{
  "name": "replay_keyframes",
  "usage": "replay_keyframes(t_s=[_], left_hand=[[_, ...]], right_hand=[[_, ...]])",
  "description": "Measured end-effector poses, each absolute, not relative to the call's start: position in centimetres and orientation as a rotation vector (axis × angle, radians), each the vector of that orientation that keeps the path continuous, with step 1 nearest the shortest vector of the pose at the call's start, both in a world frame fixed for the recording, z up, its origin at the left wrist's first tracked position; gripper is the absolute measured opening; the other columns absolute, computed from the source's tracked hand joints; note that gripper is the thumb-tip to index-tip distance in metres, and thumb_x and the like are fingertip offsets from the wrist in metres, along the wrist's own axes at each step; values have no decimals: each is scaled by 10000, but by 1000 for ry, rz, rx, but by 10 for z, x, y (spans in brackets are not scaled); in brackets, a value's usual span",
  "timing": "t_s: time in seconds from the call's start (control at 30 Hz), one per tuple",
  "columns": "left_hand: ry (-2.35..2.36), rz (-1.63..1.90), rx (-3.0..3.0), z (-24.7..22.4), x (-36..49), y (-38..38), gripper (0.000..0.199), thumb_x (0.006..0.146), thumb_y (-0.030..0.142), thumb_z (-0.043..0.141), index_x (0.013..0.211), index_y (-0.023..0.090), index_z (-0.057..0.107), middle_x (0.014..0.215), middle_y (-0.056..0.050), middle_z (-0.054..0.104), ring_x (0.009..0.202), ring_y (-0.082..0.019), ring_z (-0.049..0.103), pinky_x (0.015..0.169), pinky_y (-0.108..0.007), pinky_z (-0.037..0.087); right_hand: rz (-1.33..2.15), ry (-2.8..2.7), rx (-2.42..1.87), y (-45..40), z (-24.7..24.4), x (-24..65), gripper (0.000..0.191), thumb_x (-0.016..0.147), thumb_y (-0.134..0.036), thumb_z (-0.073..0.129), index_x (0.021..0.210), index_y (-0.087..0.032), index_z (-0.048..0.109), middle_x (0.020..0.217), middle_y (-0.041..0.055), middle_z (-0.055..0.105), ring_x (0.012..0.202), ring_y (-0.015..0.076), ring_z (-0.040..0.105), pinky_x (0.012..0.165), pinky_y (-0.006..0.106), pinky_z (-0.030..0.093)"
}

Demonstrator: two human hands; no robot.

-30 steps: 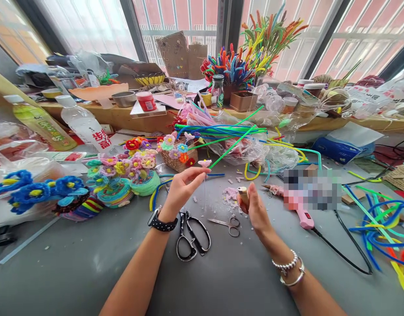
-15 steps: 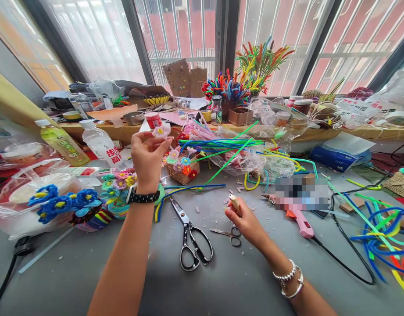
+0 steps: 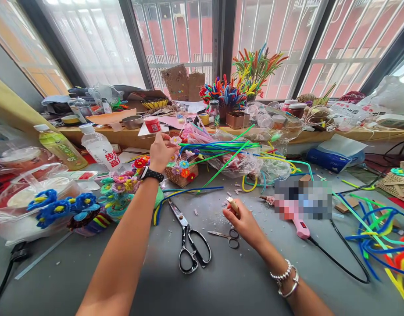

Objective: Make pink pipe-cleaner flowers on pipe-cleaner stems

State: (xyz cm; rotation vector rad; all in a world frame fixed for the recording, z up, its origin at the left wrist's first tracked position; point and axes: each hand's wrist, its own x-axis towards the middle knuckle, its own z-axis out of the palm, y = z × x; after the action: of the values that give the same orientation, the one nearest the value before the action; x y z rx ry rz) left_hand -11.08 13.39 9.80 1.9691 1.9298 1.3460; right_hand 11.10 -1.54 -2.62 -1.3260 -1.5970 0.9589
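My left hand (image 3: pixel 162 151) reaches over the small woven basket (image 3: pixel 176 177), its fingers closed on a pale pink flower (image 3: pixel 175 140). Several fuzzy flowers fill the basket, among them an orange flower (image 3: pixel 184 170) just below my fingers. Over the middle of the table, my right hand (image 3: pixel 243 221) is wrapped round a short cream-coloured stick (image 3: pixel 234 204) with a pale tip; its kind is unclear. Small scissors (image 3: pixel 226 238) lie just below that hand. Large black-handled scissors (image 3: pixel 188 243) rest between my arms.
A pink glue gun (image 3: pixel 300 224), partly blurred out, lies at right with its cord. Green and blue stems (image 3: pixel 218 149) lie on plastic bags behind. Blue flowers (image 3: pixel 62 205) and two bottles (image 3: pixel 98 147) stand at left. White scraps (image 3: pixel 236 192) dot the table.
My left hand has moved right and down with the pink flower, from above the table to the basket. The right hand keeps its hold, almost unmoved. The view has tilted slightly.
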Motion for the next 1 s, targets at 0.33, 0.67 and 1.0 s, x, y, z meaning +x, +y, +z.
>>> replay_keyframes(t_s=[0.33,0.67,1.0], left_hand=[[1924,844,1909,94,-125,148,352,512,274,663,828,147,573,649,-10,645,561,-157,587,500,-227,411],[1836,1022,1894,120,-136,121,448,568,106,582,1013,120,534,935,-95,645,837,-200,612,691,-292,490],[1199,769,2129,53,-73,12,240,702,350,562,867,181,607,856,-18,666,769,-138,608,706,-234,484]], right_hand=[[970,-1607,-1290,-18,-28,110,282,765,-432,471,866,-176,408,657,-37,389,567,102,388,532,225,333],[946,-1491,-1189,-14,-33,111,229,842,-385,340,826,-178,438,690,0,492,621,124,462,603,250,376],[974,-1418,-1135,-23,-17,109,309,765,-427,498,926,-189,613,699,3,466,589,112,421,552,236,358]])
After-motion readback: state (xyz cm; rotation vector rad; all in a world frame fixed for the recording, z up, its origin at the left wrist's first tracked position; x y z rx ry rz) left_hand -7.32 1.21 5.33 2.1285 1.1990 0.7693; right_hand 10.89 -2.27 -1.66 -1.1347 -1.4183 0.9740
